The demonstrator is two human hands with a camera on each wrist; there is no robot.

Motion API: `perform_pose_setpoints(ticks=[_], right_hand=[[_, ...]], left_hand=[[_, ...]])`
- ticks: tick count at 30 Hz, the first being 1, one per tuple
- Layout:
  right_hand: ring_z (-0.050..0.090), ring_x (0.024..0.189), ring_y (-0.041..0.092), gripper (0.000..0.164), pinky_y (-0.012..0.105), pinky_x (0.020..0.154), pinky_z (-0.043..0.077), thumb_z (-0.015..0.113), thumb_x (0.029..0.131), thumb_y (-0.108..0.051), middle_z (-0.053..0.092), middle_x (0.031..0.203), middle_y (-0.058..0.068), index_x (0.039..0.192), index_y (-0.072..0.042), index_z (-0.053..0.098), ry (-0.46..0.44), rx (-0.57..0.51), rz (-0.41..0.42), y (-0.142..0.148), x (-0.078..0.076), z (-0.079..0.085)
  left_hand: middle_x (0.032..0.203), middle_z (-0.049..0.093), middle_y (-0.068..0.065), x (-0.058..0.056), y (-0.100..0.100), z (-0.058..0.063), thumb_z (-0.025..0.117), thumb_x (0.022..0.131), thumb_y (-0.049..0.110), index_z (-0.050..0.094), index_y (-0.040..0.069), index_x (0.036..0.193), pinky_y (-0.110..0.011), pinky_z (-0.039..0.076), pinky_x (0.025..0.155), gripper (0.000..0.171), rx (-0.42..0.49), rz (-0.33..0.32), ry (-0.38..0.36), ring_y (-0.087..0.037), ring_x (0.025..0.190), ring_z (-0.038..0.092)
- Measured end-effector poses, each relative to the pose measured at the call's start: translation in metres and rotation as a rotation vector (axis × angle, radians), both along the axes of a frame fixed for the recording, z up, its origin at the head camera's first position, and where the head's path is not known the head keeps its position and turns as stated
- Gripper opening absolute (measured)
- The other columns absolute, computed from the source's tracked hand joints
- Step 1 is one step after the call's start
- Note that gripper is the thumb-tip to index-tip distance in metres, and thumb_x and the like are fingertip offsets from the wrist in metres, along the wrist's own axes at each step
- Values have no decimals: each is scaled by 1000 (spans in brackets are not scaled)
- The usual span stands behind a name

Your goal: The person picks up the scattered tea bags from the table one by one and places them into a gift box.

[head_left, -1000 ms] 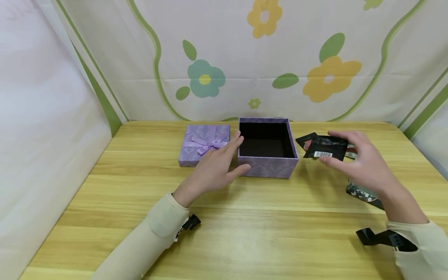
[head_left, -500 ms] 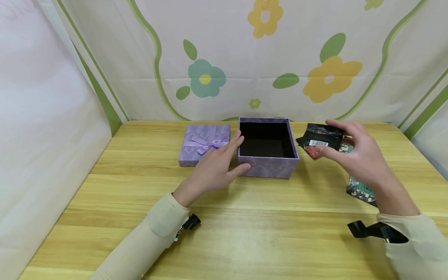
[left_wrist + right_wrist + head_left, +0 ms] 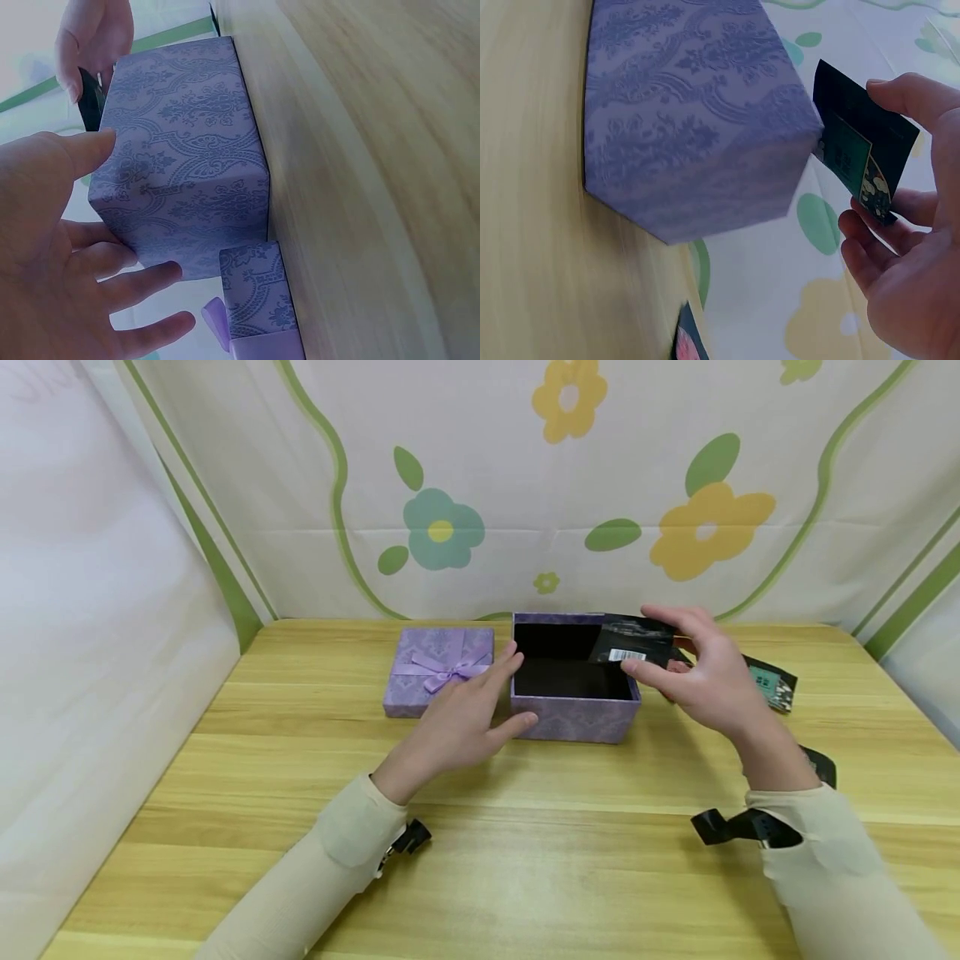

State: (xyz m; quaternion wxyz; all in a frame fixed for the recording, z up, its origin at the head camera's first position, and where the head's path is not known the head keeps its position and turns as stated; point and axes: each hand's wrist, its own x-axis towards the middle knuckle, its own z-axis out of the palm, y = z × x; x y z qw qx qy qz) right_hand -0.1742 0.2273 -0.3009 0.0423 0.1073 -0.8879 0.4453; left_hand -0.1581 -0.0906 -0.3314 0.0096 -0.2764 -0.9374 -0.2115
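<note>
Lying nearest is the wood-grain tabletop (image 3: 540, 877), with a beige sleeve (image 3: 300, 868) at either side and a black wrist camera (image 3: 411, 837) at each cuff. Beside the right forearm pokes the edge of a dark packet (image 3: 821, 768), mostly hidden by the wrist. Further up, the left hand (image 3: 461, 718) has fingers and thumb spread apart, clasping nothing, right at the left side of a lidless purple box (image 3: 577, 720). It stands in the way of that side and of one corner of the lid (image 3: 431, 647), which lies just to the left, ribbon bow (image 3: 450, 674) uppermost. The right hand (image 3: 708, 677) has thumb and fingertips clamped on a black barcoded packet (image 3: 636, 637) above the box's back right corner, covering part of the opening. That hand partly screens a red-patterned packet (image 3: 687, 341); a green-labelled packet (image 3: 774, 683) lies to its right. Behind everything hangs a flowered cloth (image 3: 517, 460). I count one box, one lid, one packet held, three others visible, and two orange-yellow flowers and one blue-green on the cloth.
</note>
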Motion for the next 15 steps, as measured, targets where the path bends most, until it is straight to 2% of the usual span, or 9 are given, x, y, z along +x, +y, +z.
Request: perform_pose_setpoints(ticks=[2, 4, 5, 8, 11, 15], right_hand=[[42, 146, 30, 70, 25, 100, 50, 79, 97, -31, 44, 156, 7, 160, -28, 49, 4, -11, 17, -6, -2, -1], [44, 143, 25, 69, 18, 97, 47, 80, 96, -30, 46, 154, 7, 159, -27, 51, 25, -10, 30, -11, -4, -3], [45, 142, 25, 69, 19, 100, 47, 80, 96, -29, 48, 153, 8, 158, -25, 52, 38, -14, 40, -14, -5, -4], [43, 146, 24, 68, 38, 119, 41, 81, 95, -28, 49, 152, 10, 157, -23, 53, 56, -24, 69, -22, -8, -6], [43, 147, 26, 69, 58, 124, 34, 82, 95, -27, 50, 150, 11, 157, -20, 53, 60, -42, 96, -28, -12, -9], [45, 146, 27, 70, 60, 124, 34, 82, 94, -26, 51, 148, 11, 157, -17, 53, 64, -38, 116, -34, -16, -13]], left_hand=[[178, 18, -3, 0, 0, 0, 59, 107, 52, 26, 11, 170, -52, 51, 111, 82, -1, 2, -1, -34, 120, 71], [178, 17, -3, 0, 0, -1, 59, 107, 52, 26, 11, 170, -52, 51, 111, 82, 0, 2, -4, -34, 118, 72], [178, 17, -3, 0, 0, 0, 59, 107, 52, 26, 11, 170, -52, 51, 112, 82, 1, 3, -6, -34, 118, 72], [178, 17, -3, 0, 0, 0, 59, 107, 52, 25, 12, 170, -52, 51, 113, 83, 4, 2, -9, -34, 125, 69], [178, 17, -3, 0, 0, 0, 59, 107, 52, 25, 12, 170, -51, 50, 114, 83, 8, 3, -11, -35, 133, 65], [178, 17, -2, 1, 0, 1, 59, 107, 52, 25, 13, 170, -52, 49, 115, 82, 16, 2, -14, -36, 134, 65]])
